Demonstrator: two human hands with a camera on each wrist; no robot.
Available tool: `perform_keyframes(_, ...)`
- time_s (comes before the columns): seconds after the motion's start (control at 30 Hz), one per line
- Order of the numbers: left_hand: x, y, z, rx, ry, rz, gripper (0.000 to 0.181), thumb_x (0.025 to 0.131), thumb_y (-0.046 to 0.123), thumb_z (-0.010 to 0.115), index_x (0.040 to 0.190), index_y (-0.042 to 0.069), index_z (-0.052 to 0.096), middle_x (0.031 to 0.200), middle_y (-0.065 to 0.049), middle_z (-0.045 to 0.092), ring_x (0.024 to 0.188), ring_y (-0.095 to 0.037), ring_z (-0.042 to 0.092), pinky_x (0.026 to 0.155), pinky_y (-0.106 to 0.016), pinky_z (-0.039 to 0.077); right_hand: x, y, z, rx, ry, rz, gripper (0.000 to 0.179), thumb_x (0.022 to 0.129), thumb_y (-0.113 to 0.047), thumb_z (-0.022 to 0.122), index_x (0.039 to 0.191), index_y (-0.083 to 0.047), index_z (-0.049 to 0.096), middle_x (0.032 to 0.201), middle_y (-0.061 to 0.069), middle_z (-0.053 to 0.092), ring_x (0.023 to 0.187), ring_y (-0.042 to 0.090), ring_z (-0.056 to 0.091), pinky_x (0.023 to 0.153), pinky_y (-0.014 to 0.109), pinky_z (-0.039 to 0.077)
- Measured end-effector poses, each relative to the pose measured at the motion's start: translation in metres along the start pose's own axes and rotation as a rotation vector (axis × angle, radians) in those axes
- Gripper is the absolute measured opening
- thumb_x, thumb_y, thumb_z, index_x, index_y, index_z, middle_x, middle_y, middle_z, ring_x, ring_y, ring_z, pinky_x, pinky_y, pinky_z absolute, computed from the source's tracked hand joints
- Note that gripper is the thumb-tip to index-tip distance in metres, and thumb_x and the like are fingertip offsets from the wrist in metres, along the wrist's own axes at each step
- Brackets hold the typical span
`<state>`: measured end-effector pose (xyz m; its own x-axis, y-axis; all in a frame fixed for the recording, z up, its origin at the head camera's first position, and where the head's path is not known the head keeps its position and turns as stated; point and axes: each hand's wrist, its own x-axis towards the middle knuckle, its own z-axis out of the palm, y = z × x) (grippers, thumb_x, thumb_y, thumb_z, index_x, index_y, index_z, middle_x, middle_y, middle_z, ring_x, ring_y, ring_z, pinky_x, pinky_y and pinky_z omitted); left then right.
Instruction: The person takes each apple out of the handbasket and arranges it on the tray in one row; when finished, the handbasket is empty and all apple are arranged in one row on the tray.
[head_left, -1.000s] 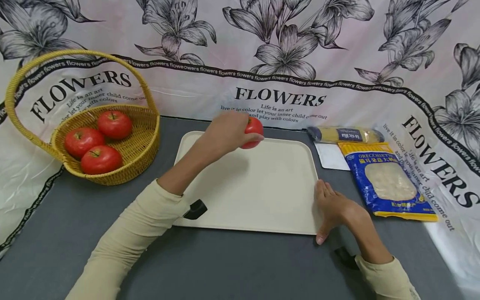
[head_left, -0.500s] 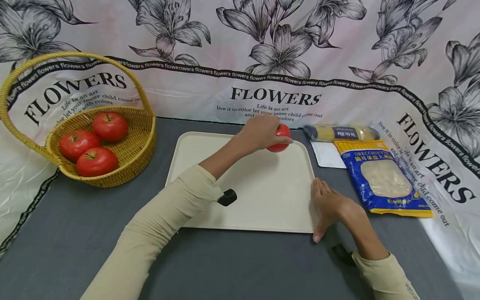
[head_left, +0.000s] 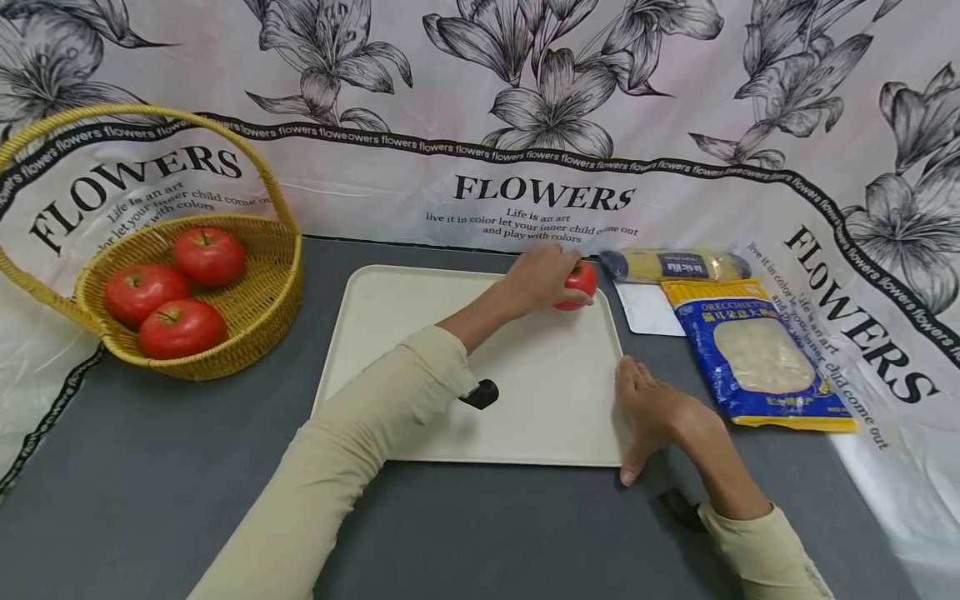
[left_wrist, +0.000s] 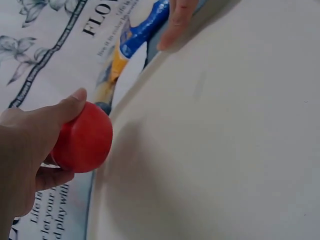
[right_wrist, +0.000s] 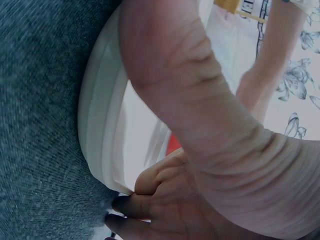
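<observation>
My left hand (head_left: 542, 282) grips a red apple (head_left: 579, 285) at the far right corner of the cream tray (head_left: 525, 408). In the left wrist view the thumb and fingers wrap the apple (left_wrist: 84, 139), and a shadow falls on the tray beside it. Whether the apple touches the tray I cannot tell. My right hand (head_left: 654, 412) rests against the tray's right side near the front corner. Its fingers lie along the edge, with the thumb at the corner. In the right wrist view the tray's rounded corner (right_wrist: 97, 135) shows between thumb and fingers.
A yellow wicker basket (head_left: 273, 312) with a tall handle holds several red apples (head_left: 183, 329) at the left. Right of the tray lie a blue and yellow pasta bag (head_left: 765, 354), a spaghetti pack (head_left: 678, 267) and a white card (head_left: 651, 310). Flower-printed cloth (head_left: 360, 192) hangs behind.
My left hand has carried the apple rightward over the tray to its far right corner, and slightly lower in the last half second. The right hand stays at the tray's edge.
</observation>
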<state>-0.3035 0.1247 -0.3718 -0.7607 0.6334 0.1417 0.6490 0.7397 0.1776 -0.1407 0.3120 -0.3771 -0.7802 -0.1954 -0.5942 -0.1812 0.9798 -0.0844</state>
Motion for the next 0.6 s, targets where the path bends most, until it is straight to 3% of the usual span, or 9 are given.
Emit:
perform_keyframes(0.13,-0.001,-0.002,0.017,-0.084,-0.003,-0.029,0.071,0.095,0.060,0.068,0.146,0.012,0.055,0.128,-0.009,0.067,0.110,-0.020,0.066,0.095,-0.033,0.059,0.001,-0.001,0.000,0.000,-0.009,0.000,0.172,0.046,-0.059,0.100,0.158,0.019,-0.004,0.166,0.043,-0.004,0.155,0.062,0.004,0.126,0.071,0.016)
perform_keyframes(0.27,-0.001,0.001,0.030,-0.178,0.062,-0.034,0.069,0.096,0.048,0.072,0.150,0.010,0.053,0.135,-0.011,0.061,0.119,-0.021,0.063,0.104,-0.032,0.055,0.002,0.002,0.000,0.026,-0.030,0.010,0.173,0.046,-0.062,0.098,0.159,0.017,-0.006,0.167,0.042,-0.006,0.156,0.060,0.002,0.127,0.071,0.013)
perform_keyframes(0.43,0.000,0.008,0.039,-0.206,0.146,-0.025,0.063,0.094,0.042,0.075,0.147,0.013,0.057,0.133,-0.011,0.053,0.117,-0.022,0.057,0.100,-0.031,0.055,0.003,0.002,-0.001,0.034,-0.039,0.011,0.174,0.045,-0.067,0.096,0.160,0.014,-0.006,0.168,0.040,-0.007,0.157,0.059,0.001,0.127,0.070,0.013)
perform_keyframes(0.6,0.000,0.016,0.043,-0.198,0.164,-0.021,0.056,0.096,0.040,0.073,0.145,0.017,0.060,0.133,-0.012,0.052,0.118,-0.025,0.057,0.099,-0.032,0.056,0.003,0.001,-0.001,0.020,-0.046,0.011,0.172,0.048,-0.062,0.098,0.159,0.016,-0.007,0.167,0.042,-0.008,0.156,0.061,0.001,0.126,0.071,0.013)
